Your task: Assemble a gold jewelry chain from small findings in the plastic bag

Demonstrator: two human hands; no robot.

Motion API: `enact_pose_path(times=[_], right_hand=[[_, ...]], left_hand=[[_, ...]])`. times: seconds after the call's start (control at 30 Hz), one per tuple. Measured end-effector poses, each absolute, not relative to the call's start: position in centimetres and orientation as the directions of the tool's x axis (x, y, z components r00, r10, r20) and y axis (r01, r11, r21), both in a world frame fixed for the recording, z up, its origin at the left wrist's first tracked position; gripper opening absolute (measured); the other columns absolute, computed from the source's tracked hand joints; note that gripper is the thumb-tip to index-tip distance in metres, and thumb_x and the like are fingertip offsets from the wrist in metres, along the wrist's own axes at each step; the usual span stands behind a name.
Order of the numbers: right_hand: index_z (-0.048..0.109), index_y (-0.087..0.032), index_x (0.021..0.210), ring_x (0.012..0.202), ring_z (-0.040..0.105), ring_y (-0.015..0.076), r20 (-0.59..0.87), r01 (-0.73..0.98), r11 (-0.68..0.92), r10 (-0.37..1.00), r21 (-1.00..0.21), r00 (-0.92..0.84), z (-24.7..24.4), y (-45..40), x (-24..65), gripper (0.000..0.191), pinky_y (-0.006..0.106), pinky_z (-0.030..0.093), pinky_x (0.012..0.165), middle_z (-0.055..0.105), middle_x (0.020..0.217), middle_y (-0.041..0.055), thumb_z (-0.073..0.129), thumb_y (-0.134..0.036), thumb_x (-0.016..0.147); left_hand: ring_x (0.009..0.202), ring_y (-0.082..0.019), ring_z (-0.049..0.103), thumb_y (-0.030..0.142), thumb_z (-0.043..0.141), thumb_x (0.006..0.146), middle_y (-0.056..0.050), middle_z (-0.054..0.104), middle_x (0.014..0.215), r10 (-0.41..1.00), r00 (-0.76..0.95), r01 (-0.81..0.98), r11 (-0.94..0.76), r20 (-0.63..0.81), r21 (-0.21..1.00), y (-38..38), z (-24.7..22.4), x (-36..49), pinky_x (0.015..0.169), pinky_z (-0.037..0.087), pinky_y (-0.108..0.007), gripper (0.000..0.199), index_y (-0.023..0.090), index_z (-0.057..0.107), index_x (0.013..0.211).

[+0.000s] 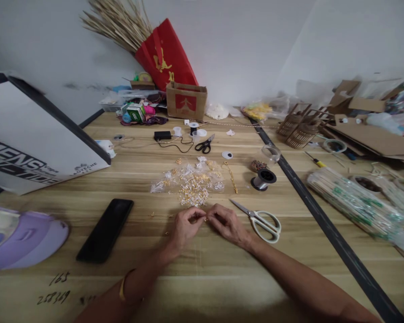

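My left hand (pixel 187 225) and my right hand (pixel 226 223) meet fingertip to fingertip just above the table, both closed in a pinch. A tiny gold-coloured speck shows between them, too small to name. Right in front of the hands lies a heap of small gold and silver jewellery findings (pixel 194 190), with clear plastic bags (pixel 187 170) behind it. A gold chain (pixel 231 177) lies to the right of the bags. Beside my right hand rest white-handled scissors (pixel 265 224), blades pointing away to the left. A thin gold chain piece (pixel 160 216) lies left of my left hand.
A black phone (pixel 105 230) and a purple visor (pixel 37 235) lie to the left. A wire spool (pixel 264 179) stands at right, near black-handled scissors (pixel 205 145). Bagged sticks (pixel 355 202) lie past the dark strip (pixel 309 202). A white box (pixel 43 139) stands far left.
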State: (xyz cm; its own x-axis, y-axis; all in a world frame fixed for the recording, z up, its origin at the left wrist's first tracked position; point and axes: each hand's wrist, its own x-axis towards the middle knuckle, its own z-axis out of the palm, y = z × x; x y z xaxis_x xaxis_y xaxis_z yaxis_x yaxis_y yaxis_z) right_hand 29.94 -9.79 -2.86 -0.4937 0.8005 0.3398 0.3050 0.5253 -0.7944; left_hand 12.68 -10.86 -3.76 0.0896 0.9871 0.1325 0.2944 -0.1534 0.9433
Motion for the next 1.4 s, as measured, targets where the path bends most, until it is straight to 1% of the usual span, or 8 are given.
enact_pose_path(times=[0.3,0.47,0.67,0.8,0.97,1.13,1.23,1.4], right_hand=[[0.056,-0.018,0.081,0.066,0.051,0.0150,0.353,0.301,0.555,0.776,-0.775,-0.522,-2.7,-9.8,29.9,0.020,0.026,0.041,0.062,0.056,0.073,0.0046,0.043,-0.028,0.093],[0.056,-0.018,0.081,0.067,0.051,0.0152,0.330,0.295,0.530,0.786,-0.795,-0.522,-2.9,-9.7,29.9,0.021,0.027,0.041,0.062,0.056,0.073,0.0044,0.043,-0.030,0.093],[0.057,-0.018,0.080,0.066,0.051,0.0154,0.314,0.291,0.500,0.805,-0.816,-0.503,-3.0,-9.7,30.0,0.022,0.026,0.040,0.061,0.056,0.073,0.0044,0.045,-0.033,0.092],[0.057,-0.018,0.080,0.066,0.050,0.0153,0.311,0.284,0.485,0.816,-0.827,-0.488,-3.1,-9.6,30.0,0.023,0.026,0.040,0.061,0.056,0.072,0.0040,0.045,-0.033,0.092],[0.056,-0.018,0.080,0.069,0.052,0.0153,0.326,0.229,0.473,0.817,-0.851,-0.476,-3.0,-9.5,30.0,0.020,0.026,0.041,0.064,0.057,0.075,0.0045,0.047,-0.030,0.092],[0.058,-0.017,0.081,0.071,0.053,0.0161,0.283,0.208,0.411,0.844,-0.888,-0.456,-3.2,-9.4,30.0,0.022,0.026,0.042,0.065,0.058,0.076,0.0049,0.048,-0.035,0.091],[0.058,-0.017,0.082,0.069,0.051,0.0158,0.262,0.224,0.391,0.856,-0.893,-0.446,-3.2,-9.3,30.1,0.022,0.026,0.041,0.064,0.057,0.075,0.0043,0.049,-0.035,0.090],[0.057,-0.016,0.080,0.066,0.048,0.0142,0.273,0.228,0.396,0.861,-0.890,-0.430,-3.0,-9.4,30.0,0.023,0.024,0.039,0.060,0.055,0.071,0.0029,0.049,-0.035,0.090]], left_hand=[[0.064,-0.015,0.064,0.014,0.059,0.070,-0.005,0.070,0.069,0.985,0.090,0.344,-0.169,0.146,0.924,-10.8,-3.9,12.6,0.061,0.052,-0.024,0.010,0.015,0.069,0.072],[0.064,-0.015,0.063,0.013,0.058,0.068,-0.004,0.071,0.069,0.984,0.100,0.336,-0.176,0.151,0.925,-10.8,-4.0,12.6,0.062,0.051,-0.023,0.011,0.016,0.068,0.070],[0.064,-0.012,0.062,0.009,0.059,0.066,-0.001,0.066,0.068,0.990,0.057,0.272,-0.136,0.125,0.953,-10.7,-3.8,12.8,0.063,0.051,-0.021,0.025,0.016,0.064,0.090],[0.066,-0.013,0.063,0.009,0.059,0.066,-0.001,0.065,0.069,0.995,0.045,0.241,-0.097,0.089,0.966,-10.8,-3.5,12.8,0.064,0.052,-0.022,0.022,0.016,0.061,0.087],[0.072,-0.016,0.064,0.015,0.061,0.070,-0.006,0.069,0.081,0.992,0.106,0.285,-0.102,0.074,0.953,-10.8,-3.3,12.7,0.066,0.052,-0.025,0.022,0.015,0.064,0.092],[0.070,-0.016,0.062,0.021,0.060,0.075,-0.005,0.068,0.076,0.977,0.160,0.308,-0.187,0.143,0.933,-10.6,-3.0,12.5,0.064,0.049,-0.025,0.009,0.015,0.067,0.076],[0.069,-0.015,0.060,0.022,0.059,0.077,-0.004,0.067,0.071,0.968,0.171,0.278,-0.225,0.183,0.934,-10.4,-2.8,12.4,0.064,0.047,-0.024,0.012,0.016,0.067,0.069],[0.069,-0.016,0.060,0.025,0.061,0.076,-0.004,0.068,0.072,0.981,0.139,0.251,-0.169,0.137,0.953,-10.4,-3.0,12.3,0.064,0.046,-0.024,0.014,0.015,0.068,0.070]])
